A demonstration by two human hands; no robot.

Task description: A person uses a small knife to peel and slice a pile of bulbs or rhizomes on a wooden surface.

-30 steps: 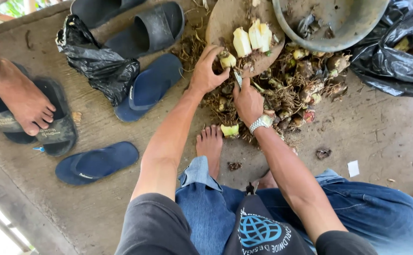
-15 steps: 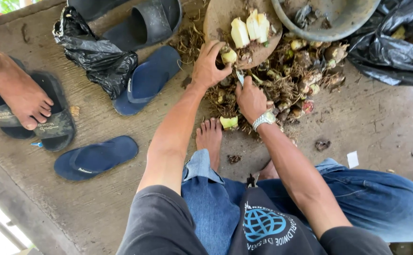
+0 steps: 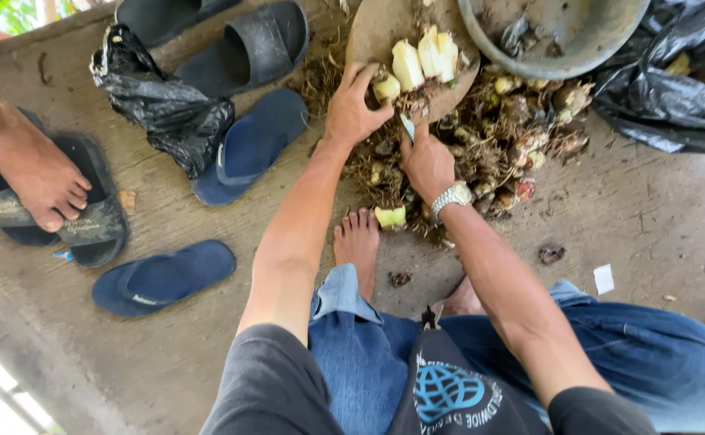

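Our left hand [image 3: 352, 113] pinches one root bulb [image 3: 385, 87] on round board [image 3: 384, 32] | right hand [image 3: 426, 161] grips small knife [image 3: 407, 126] | three peeled pieces [image 3: 425, 58] | two blue sandals [image 3: 252, 145] | one crumpled black bag [image 3: 167, 105]

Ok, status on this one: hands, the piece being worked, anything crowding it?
Left hand grips pale root piece on round wooden board. Right hand holds small knife. Rooty tuber pile crowds the board.

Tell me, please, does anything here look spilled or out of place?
Yes. One pale cut piece lies alone on the floor by the bare foot, apart from those on the wooden board. Roots and scraps are scattered on the concrete beside the board.
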